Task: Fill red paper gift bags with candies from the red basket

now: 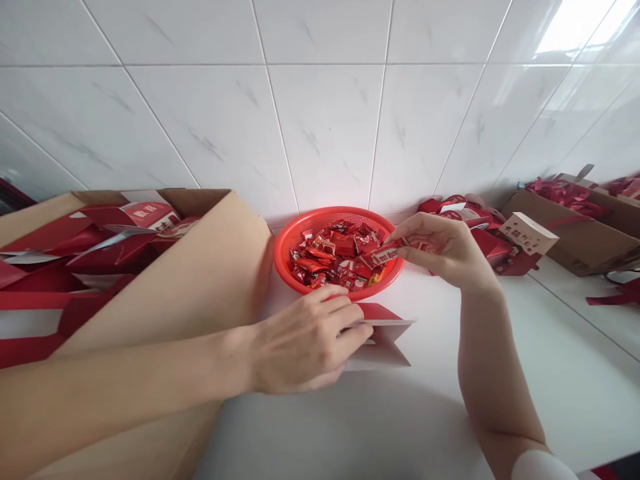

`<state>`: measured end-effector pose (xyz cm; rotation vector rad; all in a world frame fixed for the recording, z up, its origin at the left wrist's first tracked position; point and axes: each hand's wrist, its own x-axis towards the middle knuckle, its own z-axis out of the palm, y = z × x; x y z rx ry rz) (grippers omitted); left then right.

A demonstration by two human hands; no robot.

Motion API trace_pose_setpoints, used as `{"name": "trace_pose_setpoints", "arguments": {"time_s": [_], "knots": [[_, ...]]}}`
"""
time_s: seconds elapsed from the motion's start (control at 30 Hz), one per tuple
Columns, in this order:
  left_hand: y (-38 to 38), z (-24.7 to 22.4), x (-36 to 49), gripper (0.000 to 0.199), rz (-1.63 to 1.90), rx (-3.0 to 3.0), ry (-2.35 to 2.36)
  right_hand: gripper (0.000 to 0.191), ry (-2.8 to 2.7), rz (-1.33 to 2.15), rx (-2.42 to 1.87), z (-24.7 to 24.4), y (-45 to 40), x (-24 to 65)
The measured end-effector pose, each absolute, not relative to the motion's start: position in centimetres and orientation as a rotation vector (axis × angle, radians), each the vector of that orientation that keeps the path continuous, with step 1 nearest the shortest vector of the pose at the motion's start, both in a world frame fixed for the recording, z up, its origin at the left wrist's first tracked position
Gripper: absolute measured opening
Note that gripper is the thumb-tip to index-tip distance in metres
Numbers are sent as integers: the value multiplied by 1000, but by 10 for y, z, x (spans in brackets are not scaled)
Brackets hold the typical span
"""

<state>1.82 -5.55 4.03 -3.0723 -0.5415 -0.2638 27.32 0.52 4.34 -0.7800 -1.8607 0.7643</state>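
Observation:
A red plastic basket [283, 263] full of small red-wrapped candies [345, 243] stands against the tiled wall. Over its right side, my right hand [445, 250] pinches a red-and-white wrapped candy [386, 255] between thumb and fingers. In front of the basket a folded red paper gift box [390, 340] lies on its side, its pale open end facing right. My left hand [313, 340] is closed around the left part of this box, which it mostly hides.
On the left, a large cardboard carton [200, 293] holds several red paper boxes [150, 215]. More red boxes [493, 247] are piled right of the basket. Behind them sits another carton [555, 227] with red ribbons [565, 197]. All rest on a white countertop [400, 427].

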Motion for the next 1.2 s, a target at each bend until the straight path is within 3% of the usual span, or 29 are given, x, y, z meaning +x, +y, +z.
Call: {"name": "trace_pose_setpoints", "arguments": {"time_s": [0.2, 0.37, 0.53, 0.73, 0.8, 0.97, 1.13, 1.2], "knots": [[-54, 40, 17, 32, -281, -3044, -547, 12, -2150, 643, -943, 23, 26, 264], [-45, 40, 16, 32, -302, -3090, -616, 20, -2381, 768, -994, 0, 44, 253], [-32, 52, 13, 34, -424, -3264, -1180, 14, -2367, 944, -977, -5, 49, 255], [-5, 82, 0, 34, -1097, -3159, -1980, 68, -1939, 1335, -479, 11, 35, 267], [0, 85, -2, 31, -1341, -3101, -2055, 64, -1852, 1359, -434, 14, 28, 261], [-1, 86, -1, 34, -1625, -3123, -2030, 32, -1642, 1295, -601, 19, 16, 236], [-6, 89, 1, 70, -1717, -3266, -1906, 39, -1422, 1213, -718, 19, 11, 230], [-6, 88, 1, 61, -1532, -3363, -1914, 39, -1377, 1164, -721, 19, 9, 230]]}}
